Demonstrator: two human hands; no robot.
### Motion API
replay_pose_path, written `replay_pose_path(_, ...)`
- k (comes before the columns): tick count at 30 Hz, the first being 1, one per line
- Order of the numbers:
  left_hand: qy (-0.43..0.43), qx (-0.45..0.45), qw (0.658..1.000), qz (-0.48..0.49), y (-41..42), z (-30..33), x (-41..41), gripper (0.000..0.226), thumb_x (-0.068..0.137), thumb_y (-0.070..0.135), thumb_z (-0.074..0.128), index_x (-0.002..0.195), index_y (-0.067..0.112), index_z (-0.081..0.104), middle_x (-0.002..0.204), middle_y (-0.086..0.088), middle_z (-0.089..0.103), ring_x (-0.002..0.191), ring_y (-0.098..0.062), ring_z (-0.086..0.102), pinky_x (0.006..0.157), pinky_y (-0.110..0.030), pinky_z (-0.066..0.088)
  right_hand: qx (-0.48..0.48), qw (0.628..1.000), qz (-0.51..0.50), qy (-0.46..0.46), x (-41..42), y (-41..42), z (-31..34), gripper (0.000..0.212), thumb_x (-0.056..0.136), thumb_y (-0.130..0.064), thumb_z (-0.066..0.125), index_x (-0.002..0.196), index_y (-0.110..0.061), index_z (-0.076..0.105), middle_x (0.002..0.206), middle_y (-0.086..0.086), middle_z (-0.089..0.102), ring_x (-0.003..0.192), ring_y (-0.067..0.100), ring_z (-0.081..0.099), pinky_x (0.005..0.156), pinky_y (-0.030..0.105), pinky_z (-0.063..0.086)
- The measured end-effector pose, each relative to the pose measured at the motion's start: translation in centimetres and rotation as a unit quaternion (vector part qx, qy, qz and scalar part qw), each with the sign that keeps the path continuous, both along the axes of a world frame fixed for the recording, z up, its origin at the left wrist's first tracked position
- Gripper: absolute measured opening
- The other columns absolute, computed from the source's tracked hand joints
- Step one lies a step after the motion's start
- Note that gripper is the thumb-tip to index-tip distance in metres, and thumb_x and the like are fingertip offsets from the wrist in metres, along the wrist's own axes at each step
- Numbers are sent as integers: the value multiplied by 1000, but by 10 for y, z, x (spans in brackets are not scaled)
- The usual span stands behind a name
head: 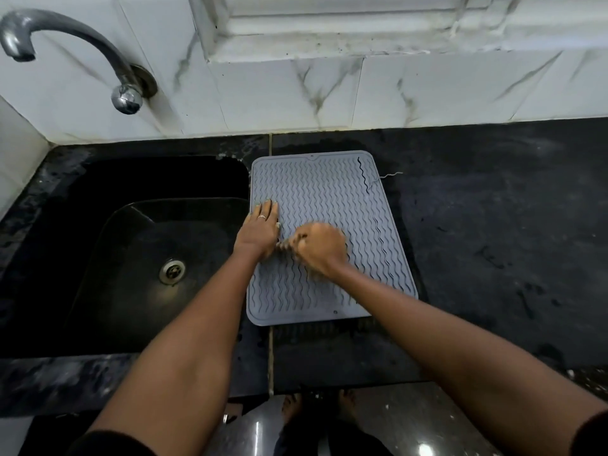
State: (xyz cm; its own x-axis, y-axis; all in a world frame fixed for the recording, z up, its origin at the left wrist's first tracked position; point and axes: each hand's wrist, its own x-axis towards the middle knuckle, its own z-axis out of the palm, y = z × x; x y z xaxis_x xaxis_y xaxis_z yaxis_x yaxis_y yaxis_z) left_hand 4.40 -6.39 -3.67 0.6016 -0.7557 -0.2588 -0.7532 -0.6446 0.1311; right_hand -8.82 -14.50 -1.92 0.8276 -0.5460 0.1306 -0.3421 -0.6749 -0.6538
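Beneath left hand (260, 230) and right hand (320, 251) lies the mat (329, 189).

We saw a black sink (108, 232) set into the dark stone countertop (493, 225) on the left, with its round metal drain (171, 272) low in the basin. A curved chrome faucet (75, 37) came out of the white, grey-veined tiled wall (427, 87) above the sink's far side. Higher up, a white window ledge (329, 44) jutted from that wall. A pale seam (270, 350) ran front to back across the counter, and a thin light thread (390, 175) lay on the stone. A glossy dark floor (411, 422) showed below the counter's front edge.
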Motion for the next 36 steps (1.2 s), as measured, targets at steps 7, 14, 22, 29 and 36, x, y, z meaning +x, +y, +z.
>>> replay_pose_path(7, 14, -44, 999, 22, 9, -7, -12, 54, 105, 26, 18, 153, 7, 3, 162, -11, 0, 150, -25, -2, 122, -35, 2, -113, 986, -43, 113, 46, -18, -6, 32, 90, -24, 58, 122, -21, 59, 124, 3, 59, 115, 25, 47, 100, 42, 32)
replay_pose_path(14, 8, -38, 999, 31, 6, 0, -15, 53, 105, 24, 16, 153, 5, 0, 162, -11, -1, 150, -26, -3, 122, -36, 3, -198, 980, 26, 18, -71, 60, -14, 17, 70, -11, 71, 85, -18, 71, 82, -4, 68, 71, 18, 55, 67, 31, 40)
replay_pose_path(22, -4, -45, 998, 42, 17, -4, -35, 54, 105, 23, 18, 153, 5, 1, 162, -13, 0, 150, -27, -1, 123, -36, 4, -48, 999, -2, -5, -47, 22, 18, 29, 88, -30, 50, 108, -23, 70, 104, -2, 70, 90, 11, 51, 90, 37, 39)
replay_pose_path(29, 2, -60, 997, 52, 22, -8, -41, 55, 105, 27, 17, 153, 7, 1, 162, -11, 1, 150, -23, -1, 123, -35, 3, -232, 959, 89, 136, -49, 29, -7, 36, 93, -23, 51, 129, -21, 53, 130, 2, 56, 112, 24, 50, 96, 50, 37)
replay_pose_path(36, 23, -41, 997, 68, 21, 2, -47, 55, 104, 27, 17, 153, 8, -2, 162, -9, -3, 150, -22, -4, 123, -36, 2, -180, 965, 146, 119, -125, 62, 0, 30, 64, -29, 80, 93, -29, 74, 92, -9, 69, 84, 17, 61, 73, 39, 48)
